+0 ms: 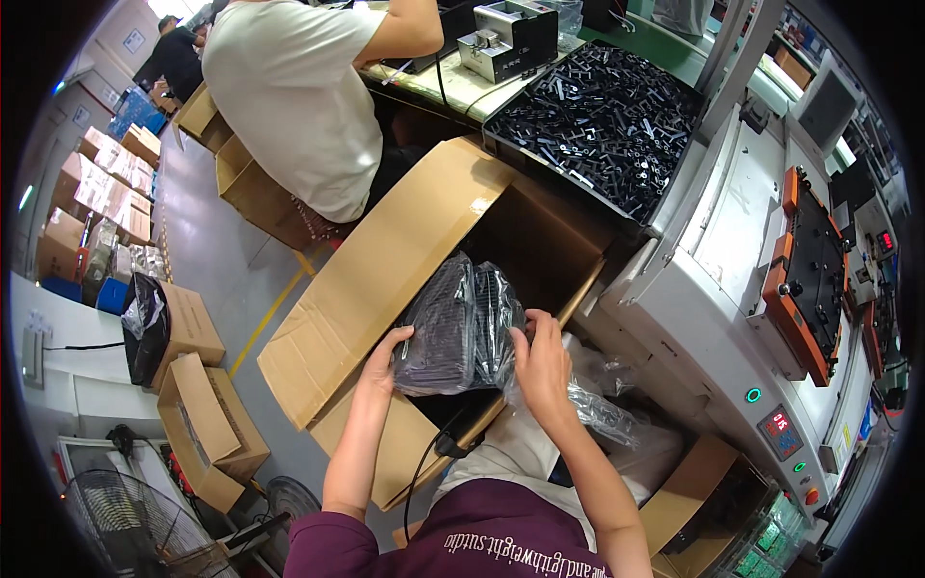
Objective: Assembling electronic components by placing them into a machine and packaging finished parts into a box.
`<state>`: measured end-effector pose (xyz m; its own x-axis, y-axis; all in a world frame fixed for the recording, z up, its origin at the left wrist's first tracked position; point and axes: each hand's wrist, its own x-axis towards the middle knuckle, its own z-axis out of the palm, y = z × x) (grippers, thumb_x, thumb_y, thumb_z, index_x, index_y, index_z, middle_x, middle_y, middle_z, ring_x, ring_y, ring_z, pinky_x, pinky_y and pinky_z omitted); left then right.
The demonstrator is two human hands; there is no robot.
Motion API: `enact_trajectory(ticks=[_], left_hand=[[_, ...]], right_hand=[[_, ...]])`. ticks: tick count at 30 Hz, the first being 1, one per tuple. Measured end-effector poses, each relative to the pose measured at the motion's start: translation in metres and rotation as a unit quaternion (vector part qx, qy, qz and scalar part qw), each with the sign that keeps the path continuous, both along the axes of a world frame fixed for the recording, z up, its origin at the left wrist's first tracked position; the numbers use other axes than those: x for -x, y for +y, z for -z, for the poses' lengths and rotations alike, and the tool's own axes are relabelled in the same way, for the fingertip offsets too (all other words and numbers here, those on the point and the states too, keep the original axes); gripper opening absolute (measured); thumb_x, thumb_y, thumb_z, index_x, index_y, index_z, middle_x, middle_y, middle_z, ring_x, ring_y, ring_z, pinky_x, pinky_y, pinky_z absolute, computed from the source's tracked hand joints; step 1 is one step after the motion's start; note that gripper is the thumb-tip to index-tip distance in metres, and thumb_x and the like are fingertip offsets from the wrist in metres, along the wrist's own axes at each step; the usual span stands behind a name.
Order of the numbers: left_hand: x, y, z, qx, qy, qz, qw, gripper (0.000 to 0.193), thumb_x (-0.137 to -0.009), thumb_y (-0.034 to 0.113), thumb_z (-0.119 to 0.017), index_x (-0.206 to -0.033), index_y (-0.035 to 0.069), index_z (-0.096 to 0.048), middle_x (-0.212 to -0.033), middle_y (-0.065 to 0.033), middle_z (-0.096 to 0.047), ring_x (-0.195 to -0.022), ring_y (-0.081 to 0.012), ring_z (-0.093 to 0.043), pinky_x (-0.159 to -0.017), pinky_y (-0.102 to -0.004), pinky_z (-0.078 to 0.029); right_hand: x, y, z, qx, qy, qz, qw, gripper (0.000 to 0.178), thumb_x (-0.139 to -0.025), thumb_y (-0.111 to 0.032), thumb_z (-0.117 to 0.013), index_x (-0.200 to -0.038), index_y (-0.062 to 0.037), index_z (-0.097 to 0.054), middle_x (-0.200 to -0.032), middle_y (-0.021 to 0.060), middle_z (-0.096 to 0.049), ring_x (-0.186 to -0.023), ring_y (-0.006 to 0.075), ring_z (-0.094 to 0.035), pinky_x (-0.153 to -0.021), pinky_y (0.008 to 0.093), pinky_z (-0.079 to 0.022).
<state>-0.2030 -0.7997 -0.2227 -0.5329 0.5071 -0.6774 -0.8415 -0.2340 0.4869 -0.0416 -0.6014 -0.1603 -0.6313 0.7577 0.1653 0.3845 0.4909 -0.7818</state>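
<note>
Hands, left (383, 358) and right (541, 358), clasp a plastic-wrapped bundle of black parts (458, 328) over the open cardboard box (385, 260); gripping both sides evenly should prevent slipping.

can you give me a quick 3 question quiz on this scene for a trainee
1. True or false: both hands grip the clear bag of black parts.
2. The bag is held over: A) the open cardboard box B) the fan C) the parts tray.
3. Which hand is on the bag's side nearest the white machine?

Key: 1 true. 2 A. 3 the right hand; the left hand is on the other side.
</note>
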Motion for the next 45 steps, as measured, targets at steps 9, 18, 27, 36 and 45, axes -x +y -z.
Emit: enact_trajectory(ticks=[9,18,27,36,45], left_hand=[[0.008,-0.033,-0.026,0.101,0.104,0.009,0.989,0.047,-0.072,0.002,-0.075,-0.115,-0.002,-0.055,-0.100,-0.0114,-0.064,-0.087,-0.0210,-0.065,-0.077,-0.0328,-0.056],[0.024,-0.035,-0.057,0.213,0.263,0.102,0.935,0.042,-0.082,0.024,-0.070,-0.112,-0.004,-0.059,-0.103,-0.0122,-0.064,-0.089,-0.0213,-0.062,-0.080,-0.0292,-0.049],[-0.023,0.016,0.003,0.344,0.562,0.499,0.563,0.051,-0.090,0.031,-0.055,-0.134,0.007,-0.044,-0.141,-0.0215,-0.039,-0.129,-0.0348,-0.040,-0.106,-0.0363,-0.034],[-0.023,0.036,0.012,0.219,0.421,0.641,0.603,0.053,-0.095,0.044,-0.044,-0.134,0.009,-0.044,-0.127,-0.0193,-0.054,-0.118,-0.0371,-0.050,-0.100,-0.0402,-0.040],[-0.052,0.058,-0.004,0.092,0.463,0.557,0.684,0.057,-0.096,0.041,-0.046,-0.140,0.007,-0.036,-0.140,-0.0174,-0.042,-0.130,-0.0305,-0.040,-0.107,-0.0352,-0.032]], right_hand=[[0.047,-0.032,0.027,0.117,-0.152,-0.301,0.934,0.040,-0.089,-0.039,-0.058,-0.081,-0.0003,-0.062,-0.073,0.0175,-0.064,-0.073,0.0341,-0.064,-0.067,0.0413,-0.049],[0.065,-0.054,0.055,0.293,-0.038,-0.298,0.908,0.031,-0.089,-0.029,-0.057,-0.076,-0.0013,-0.063,-0.069,0.0144,-0.064,-0.065,0.0301,-0.063,-0.061,0.0386,-0.047],[-0.022,-0.056,-0.006,0.230,-0.090,-0.346,0.905,0.032,-0.088,-0.028,-0.054,-0.071,-0.0009,-0.056,-0.065,0.0197,-0.057,-0.061,0.0395,-0.056,-0.056,0.0450,-0.043],[-0.141,-0.027,-0.079,0.150,0.008,-0.254,0.955,0.025,-0.078,-0.010,-0.068,-0.061,-0.0032,-0.051,-0.050,0.0075,-0.042,-0.041,0.0214,-0.042,-0.041,0.0330,-0.033],[-0.155,-0.008,-0.108,0.058,0.302,-0.304,0.902,0.014,-0.063,-0.009,-0.067,-0.054,-0.0064,-0.056,-0.045,0.0014,-0.050,-0.034,0.0152,-0.043,-0.036,0.0289,-0.034]])
